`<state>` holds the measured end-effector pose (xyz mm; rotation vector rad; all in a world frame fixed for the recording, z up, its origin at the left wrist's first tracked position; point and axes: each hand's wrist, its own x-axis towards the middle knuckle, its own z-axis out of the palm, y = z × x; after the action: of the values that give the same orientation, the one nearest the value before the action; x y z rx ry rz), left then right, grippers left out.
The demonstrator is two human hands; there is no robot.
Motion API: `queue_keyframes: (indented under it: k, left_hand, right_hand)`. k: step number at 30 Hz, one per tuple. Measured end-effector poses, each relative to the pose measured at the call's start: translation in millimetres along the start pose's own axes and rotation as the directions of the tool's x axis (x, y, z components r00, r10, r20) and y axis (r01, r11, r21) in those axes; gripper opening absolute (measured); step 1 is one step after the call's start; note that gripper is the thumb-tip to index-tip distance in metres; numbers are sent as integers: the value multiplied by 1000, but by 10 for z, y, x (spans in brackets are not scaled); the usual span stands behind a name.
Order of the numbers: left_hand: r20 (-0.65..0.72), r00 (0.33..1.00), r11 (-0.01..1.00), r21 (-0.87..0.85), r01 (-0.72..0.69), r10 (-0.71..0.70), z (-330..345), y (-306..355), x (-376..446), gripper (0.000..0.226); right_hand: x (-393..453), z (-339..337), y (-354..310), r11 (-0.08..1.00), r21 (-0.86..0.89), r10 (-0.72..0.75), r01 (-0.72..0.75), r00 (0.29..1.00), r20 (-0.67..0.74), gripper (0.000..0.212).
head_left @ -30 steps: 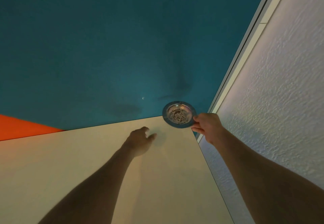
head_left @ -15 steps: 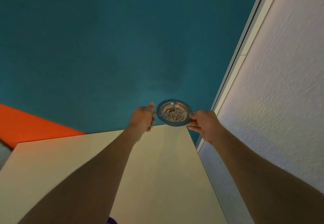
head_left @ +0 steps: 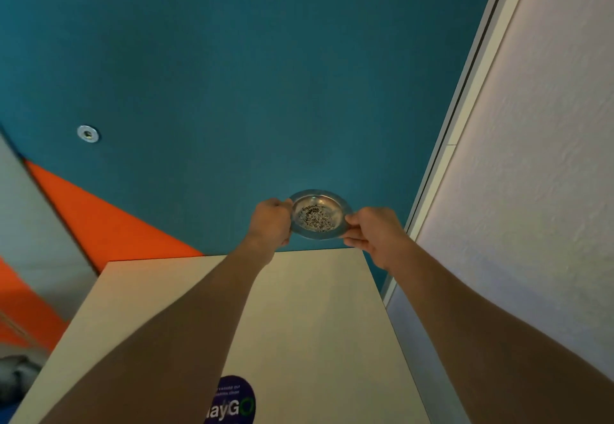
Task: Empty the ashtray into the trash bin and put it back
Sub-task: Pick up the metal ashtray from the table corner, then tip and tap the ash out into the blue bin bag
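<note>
A round metal ashtray with dark grey ash in its bowl is held level in the air, just past the far edge of a beige table. My left hand grips its left rim and my right hand pinches its right rim. Both arms stretch out over the table top. No trash bin is in view.
The floor beyond the table is teal carpet with an orange patch at the left and a small metal floor fitting. A white textured wall runs along the right. A round purple sticker sits on the table's near part.
My left hand rose from the table top and took the ashtray's left rim. The ashtray, formerly at the table's far corner in my right hand alone, now hangs beyond the edge.
</note>
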<state>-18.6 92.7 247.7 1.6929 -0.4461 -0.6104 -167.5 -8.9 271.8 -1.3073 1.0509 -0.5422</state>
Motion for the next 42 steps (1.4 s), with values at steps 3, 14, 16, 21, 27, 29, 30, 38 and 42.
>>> queue_keyframes:
  k: [3, 14, 16, 21, 27, 29, 30, 38, 42]
  left_hand:
    - [-34, 999, 1000, 6, -21, 21, -207, 84, -215, 26]
    - [-181, 982, 997, -45, -64, 54, -1124, 138, -883, 30]
    - [-212, 975, 997, -45, -70, 59, -1362, 113, -1012, 30]
    - [-311, 950, 995, -73, -71, 45, -1956, 27, -1322, 28]
    - [-438, 899, 995, -85, -57, 14, -2703, -185, -1695, 28]
    - [-472, 882, 996, -85, -41, -4, -2947, -281, -1801, 27]
    - [-486, 874, 996, -84, -33, -12, -3064, -332, -1852, 28]
    - [-578, 814, 995, -100, -6, -53, -3999, -833, -2252, 25]
    - [-621, 777, 990, -135, 30, -108, -4424, -1173, -2409, 28]
  right_hand:
    - [-224, 100, -52, 1000, 9, -15, 14, 999, 36, 7]
    - [-1017, 765, -97, 996, -11, -85, 89, 975, 207, 18]
    - [-1160, 948, -90, 995, -18, -96, 103, 964, 247, 17]
    - [-1504, 1447, -41, 992, -40, -97, 118, 934, 344, 17]
    - [-1917, 2113, 112, 991, -64, -79, 122, 884, 460, 17]
    - [-2050, 2345, 178, 990, -69, -74, 123, 870, 488, 17]
    - [-2110, 2458, 217, 990, -72, -71, 123, 863, 500, 17]
    - [-2531, 3424, 645, 985, -126, -16, 114, 800, 599, 16]
    - [-2689, 3908, 959, 981, -162, 24, 104, 768, 640, 15]
